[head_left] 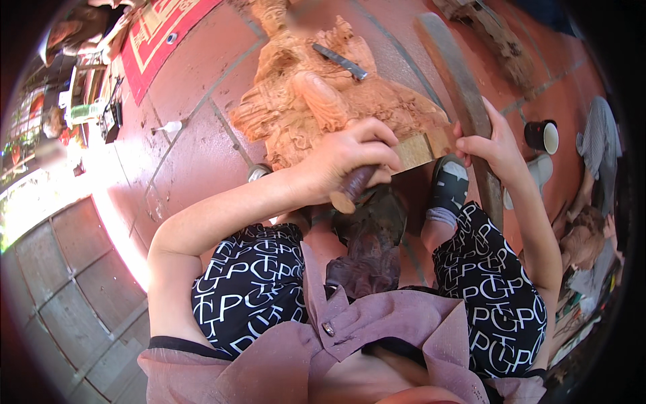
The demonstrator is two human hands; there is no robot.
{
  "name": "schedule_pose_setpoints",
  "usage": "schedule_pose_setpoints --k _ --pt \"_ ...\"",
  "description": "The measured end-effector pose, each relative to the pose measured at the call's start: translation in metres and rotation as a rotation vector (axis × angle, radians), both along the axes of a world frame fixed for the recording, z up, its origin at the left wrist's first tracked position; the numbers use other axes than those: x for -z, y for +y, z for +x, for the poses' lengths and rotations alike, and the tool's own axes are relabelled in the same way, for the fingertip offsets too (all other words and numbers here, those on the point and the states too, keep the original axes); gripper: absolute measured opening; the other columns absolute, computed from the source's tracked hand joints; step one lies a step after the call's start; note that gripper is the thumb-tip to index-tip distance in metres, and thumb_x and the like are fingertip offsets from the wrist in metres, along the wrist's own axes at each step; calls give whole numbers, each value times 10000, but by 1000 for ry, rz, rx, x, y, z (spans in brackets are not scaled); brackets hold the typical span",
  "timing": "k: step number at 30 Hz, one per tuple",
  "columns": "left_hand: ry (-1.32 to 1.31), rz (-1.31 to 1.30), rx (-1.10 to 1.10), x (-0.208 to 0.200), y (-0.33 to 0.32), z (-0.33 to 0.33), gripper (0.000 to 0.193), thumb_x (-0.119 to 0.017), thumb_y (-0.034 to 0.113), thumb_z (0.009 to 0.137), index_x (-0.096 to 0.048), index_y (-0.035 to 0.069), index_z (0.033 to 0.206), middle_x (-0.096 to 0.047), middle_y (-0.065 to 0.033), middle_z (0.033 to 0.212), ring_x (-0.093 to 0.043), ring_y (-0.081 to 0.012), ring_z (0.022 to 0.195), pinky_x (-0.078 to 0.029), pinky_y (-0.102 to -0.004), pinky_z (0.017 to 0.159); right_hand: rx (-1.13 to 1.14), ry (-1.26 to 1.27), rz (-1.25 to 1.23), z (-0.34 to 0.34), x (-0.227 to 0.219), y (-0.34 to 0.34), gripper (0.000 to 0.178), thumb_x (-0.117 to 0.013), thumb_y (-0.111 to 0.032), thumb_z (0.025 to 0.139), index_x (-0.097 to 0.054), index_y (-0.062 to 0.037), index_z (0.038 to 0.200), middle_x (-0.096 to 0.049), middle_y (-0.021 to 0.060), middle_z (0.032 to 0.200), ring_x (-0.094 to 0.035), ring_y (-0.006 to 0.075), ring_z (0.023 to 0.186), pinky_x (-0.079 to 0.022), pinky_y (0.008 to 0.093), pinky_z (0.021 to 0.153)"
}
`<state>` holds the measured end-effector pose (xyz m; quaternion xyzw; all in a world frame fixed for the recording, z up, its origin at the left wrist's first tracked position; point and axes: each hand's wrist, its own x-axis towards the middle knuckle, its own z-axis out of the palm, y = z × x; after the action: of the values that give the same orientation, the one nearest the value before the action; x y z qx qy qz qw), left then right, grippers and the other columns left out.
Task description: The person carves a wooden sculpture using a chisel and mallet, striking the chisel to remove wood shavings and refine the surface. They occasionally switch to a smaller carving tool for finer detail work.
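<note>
An orange-brown wood carving (296,101) with draped folds lies on the tiled floor in front of me. My left hand (356,151) is over its near edge, fingers wrapped round a dark brown wooden tool handle (356,180) with a pale butt end. The tool's working end is hidden. In my right hand (494,145) is a long, flattish wooden bar (447,57), gripped around its middle, right of the carving. A flat metal blade (340,62) rests on top of the carving. Below my left hand, between my legs, sits a dark, knobbly piece of wood (367,259).
A dark cup with a pale inside (542,137) stands at right. Beyond it are a rough log (498,44) and another person's striped clothing (601,138). At left are a small white bottle (173,126) and a red mat (158,50). Another person sits far left.
</note>
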<state>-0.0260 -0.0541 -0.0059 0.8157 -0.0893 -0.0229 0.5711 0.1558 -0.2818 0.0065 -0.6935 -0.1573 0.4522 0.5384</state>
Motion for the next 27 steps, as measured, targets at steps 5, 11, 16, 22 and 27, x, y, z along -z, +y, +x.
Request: schedule_pose_setpoints --k 5,11,16,22,27 --pt "-231 247 112 -2 -2 -14 239 -752 136 765 -666 116 987 -571 -110 1126 -568 -349 1084 -459 -442 964 19 -25 -21 -6 -7 4 512 -674 -46 717 -500 14 1195 -603 62 879 -611 135 657 -491 266 544" --pt "-410 372 15 18 -12 -34 245 -731 218 789 -629 101 979 -564 -122 1201 -483 -421 1234 -361 -546 1065 52 257 112 12 -1 12 364 -614 -42 744 -520 8 1093 -612 92 859 -609 163 619 -500 282 549" --pt "-437 415 37 24 -15 -32 262 -723 227 790 -604 108 992 -545 -125 1219 -459 -435 1248 -335 -546 1081 113 189 156 8 8 28 305 -632 -75 818 -495 -17 1084 -605 107 810 -611 173 617 -535 294 551" --pt "-478 436 17 23 -12 -34 226 -670 183 773 -581 99 963 -533 -125 1196 -460 -394 1234 -313 -519 1093 -26 55 59 1 0 36 304 -660 -99 810 -511 -5 1059 -599 86 720 -588 158 556 -510 278 534" --pt "-520 432 8 27 -13 -35 316 -741 222 745 -594 78 986 -526 -149 1199 -459 -406 1196 -383 -504 1021 1 76 31 2 2 36 265 -649 -129 816 -538 -4 1021 -603 91 714 -577 163 540 -493 278 526"
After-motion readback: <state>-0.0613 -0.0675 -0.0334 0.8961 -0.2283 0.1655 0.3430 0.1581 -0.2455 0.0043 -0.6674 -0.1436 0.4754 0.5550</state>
